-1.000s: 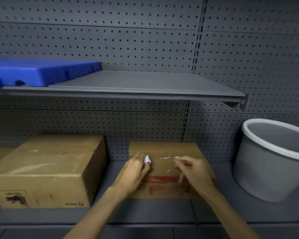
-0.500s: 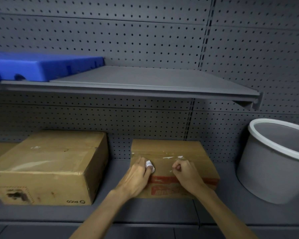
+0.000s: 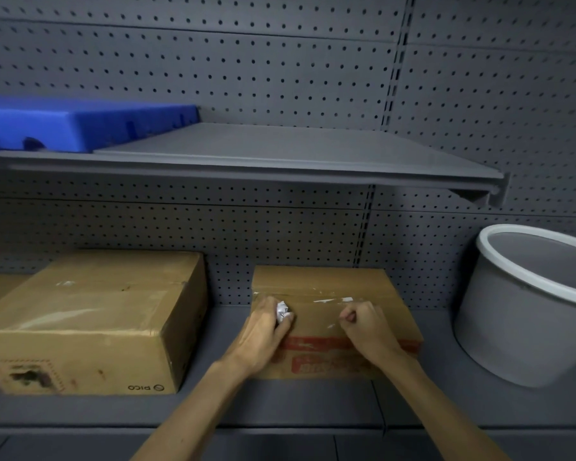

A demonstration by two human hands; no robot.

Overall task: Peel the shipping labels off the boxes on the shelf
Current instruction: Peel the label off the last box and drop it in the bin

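My left hand (image 3: 263,331) grips label wad (image 3: 281,311); right hand (image 3: 366,327) fingers curled, pinching at center box (image 3: 320,284). Bin (image 3: 526,314) right, bigger box (image 3: 97,314) left.

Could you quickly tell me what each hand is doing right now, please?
Left hand: holds a crumpled label scrap.
Right hand: fingers curled on the small cardboard box; what it pinches cannot be told.

A grey bucket with a white rim (image 3: 526,314) stands at three o'clock, tilted against the grey pegboard wall (image 3: 280,68). At ten o'clock a blue plastic tray (image 3: 80,126) lies flat on the upper shelf board (image 3: 280,151).
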